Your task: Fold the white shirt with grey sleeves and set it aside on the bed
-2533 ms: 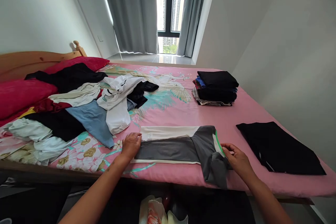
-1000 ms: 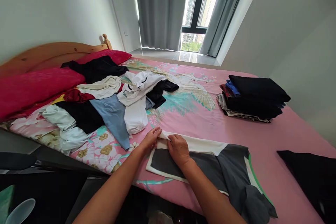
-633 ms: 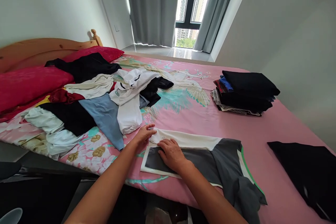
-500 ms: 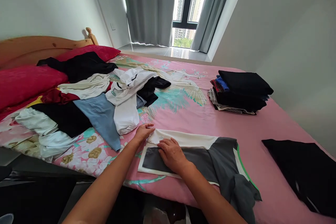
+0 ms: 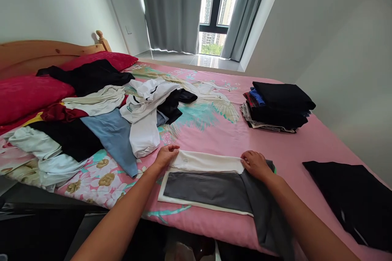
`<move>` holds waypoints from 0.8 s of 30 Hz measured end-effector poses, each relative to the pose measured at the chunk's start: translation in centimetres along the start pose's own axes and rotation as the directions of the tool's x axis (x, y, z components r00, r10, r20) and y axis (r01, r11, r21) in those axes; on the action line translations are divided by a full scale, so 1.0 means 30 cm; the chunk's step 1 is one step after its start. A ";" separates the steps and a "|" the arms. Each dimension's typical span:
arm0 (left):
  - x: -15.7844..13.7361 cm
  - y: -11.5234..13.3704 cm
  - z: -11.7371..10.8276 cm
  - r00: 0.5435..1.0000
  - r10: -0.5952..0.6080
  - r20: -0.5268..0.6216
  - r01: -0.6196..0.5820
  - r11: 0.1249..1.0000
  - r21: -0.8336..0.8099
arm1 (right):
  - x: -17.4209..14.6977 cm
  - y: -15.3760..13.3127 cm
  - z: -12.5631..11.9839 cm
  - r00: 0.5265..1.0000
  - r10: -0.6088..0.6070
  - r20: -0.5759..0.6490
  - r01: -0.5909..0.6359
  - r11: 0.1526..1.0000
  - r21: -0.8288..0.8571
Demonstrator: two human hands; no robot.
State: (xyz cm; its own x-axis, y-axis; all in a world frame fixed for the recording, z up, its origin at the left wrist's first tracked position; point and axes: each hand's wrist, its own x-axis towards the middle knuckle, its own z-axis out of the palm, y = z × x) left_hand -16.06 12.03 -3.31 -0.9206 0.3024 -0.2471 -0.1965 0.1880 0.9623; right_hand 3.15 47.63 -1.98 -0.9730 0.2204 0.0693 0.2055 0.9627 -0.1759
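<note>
A grey and white shirt (image 5: 205,189) with a little green trim lies flat along the near edge of the bed, partly folded lengthwise. At its far left corner, my left hand (image 5: 167,157) pinches the white fabric between thumb and fingers. My right hand (image 5: 256,164) is at the far edge further right, where white meets grey, its fingers curled onto the cloth. The grey sleeve end drapes toward me under my right forearm, which hides most of the green-edged part.
Loose clothes, among them a white shirt (image 5: 145,130), blue-grey garment (image 5: 113,134) and black garment (image 5: 88,75), lie heaped left near red pillows (image 5: 33,94). A folded stack (image 5: 278,106) sits at the right, with a black garment (image 5: 352,200) nearer me. The pink bed (image 5: 214,138) ends close in front.
My right hand has moved right, from the shirt's middle to its far edge near the shoulder end. My left hand keeps the far left corner. The camera view has shifted slightly.
</note>
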 end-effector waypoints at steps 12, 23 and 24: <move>-0.045 -0.019 -0.007 0.941 0.306 -0.147 -0.223 0.884 0.411 | -0.074 -0.059 -0.023 0.951 0.047 -0.307 -0.016 0.995 0.101; -0.376 -0.049 -0.103 0.722 0.585 0.370 -0.642 0.367 0.673 | -0.620 -0.075 -0.071 0.950 0.059 -0.306 0.023 0.966 0.258; -0.385 -0.060 -0.106 0.719 0.586 0.374 -0.643 0.355 0.679 | -0.652 -0.076 -0.067 0.961 0.046 -0.273 0.024 0.969 0.246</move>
State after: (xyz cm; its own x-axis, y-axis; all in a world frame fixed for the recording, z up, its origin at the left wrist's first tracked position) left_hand -6.15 5.24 -1.82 -0.6506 0.6773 0.3434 0.7510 0.5069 0.4232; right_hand 21.93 41.46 -0.95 -0.8967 0.2987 0.3268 0.1501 0.8995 -0.4103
